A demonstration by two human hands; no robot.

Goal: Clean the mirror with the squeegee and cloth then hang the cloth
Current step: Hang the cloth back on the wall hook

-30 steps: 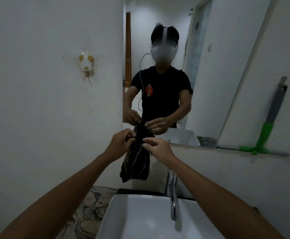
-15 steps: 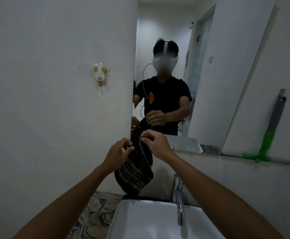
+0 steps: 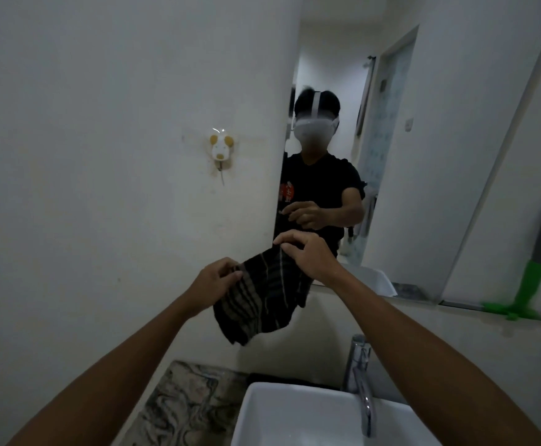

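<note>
Both hands hold a dark striped cloth [image 3: 259, 300] spread out between them, above the sink's left side. My left hand [image 3: 216, 280] pinches its left top edge; my right hand [image 3: 304, 252] pinches its right top corner, near the mirror's lower left corner. The mirror [image 3: 423, 156] fills the upper right and reflects a person in a black shirt. A mouse-shaped wall hook [image 3: 220, 149] is stuck to the white wall, up and left of the cloth. The squeegee [image 3: 533, 268], green and grey, leans upright on the mirror's ledge at far right.
A white square basin [image 3: 295, 416] with a chrome tap [image 3: 362, 381] sits below the hands. A marbled counter [image 3: 185, 407] lies to the basin's left. Bare white wall [image 3: 86, 188] spans the left side.
The view has swung left, bringing the hook nearer centre. My hands moved apart and stretched the cloth, which hung bunched before, into a wider spread and shifted it left.
</note>
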